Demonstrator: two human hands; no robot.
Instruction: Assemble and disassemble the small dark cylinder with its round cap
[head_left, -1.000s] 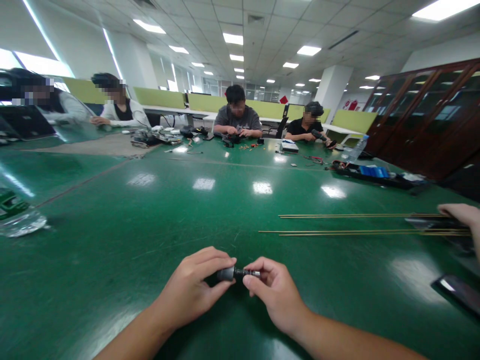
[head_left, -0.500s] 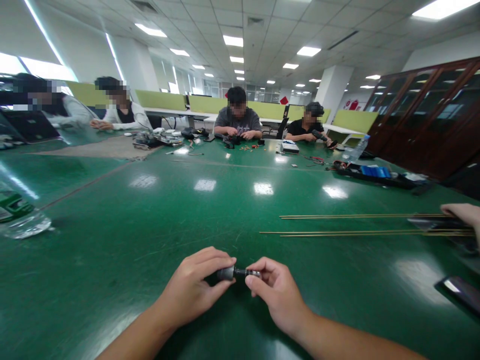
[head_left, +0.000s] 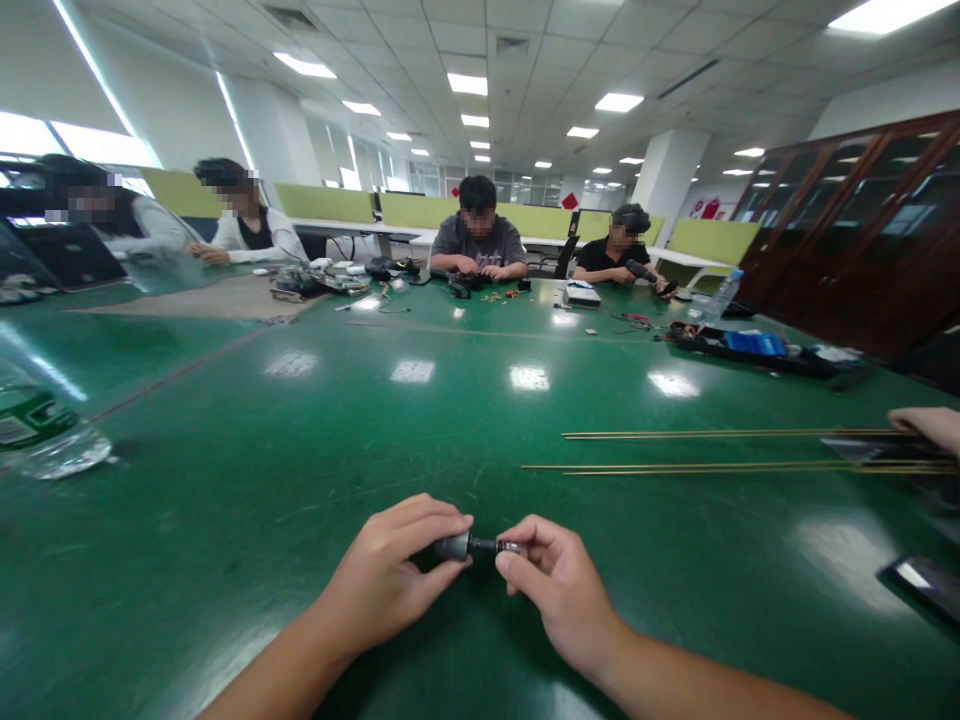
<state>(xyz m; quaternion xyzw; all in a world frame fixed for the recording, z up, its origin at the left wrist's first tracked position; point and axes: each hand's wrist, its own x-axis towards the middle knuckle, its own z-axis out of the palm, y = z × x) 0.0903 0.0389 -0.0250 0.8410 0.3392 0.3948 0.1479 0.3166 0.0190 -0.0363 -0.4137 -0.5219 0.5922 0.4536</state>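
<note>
While the left hand [head_left: 386, 560] keeps a dark grey, stubby cylinder [head_left: 453, 547] gripped between thumb and fingers, the right hand [head_left: 559, 580] has edged outward, pinching a small silvery piece [head_left: 511, 547] on the thin black shaft [head_left: 484, 545]. More shaft now shows between them, over the glossy green tabletop [head_left: 337, 430], suggesting the piece is being drawn along it.
</note>
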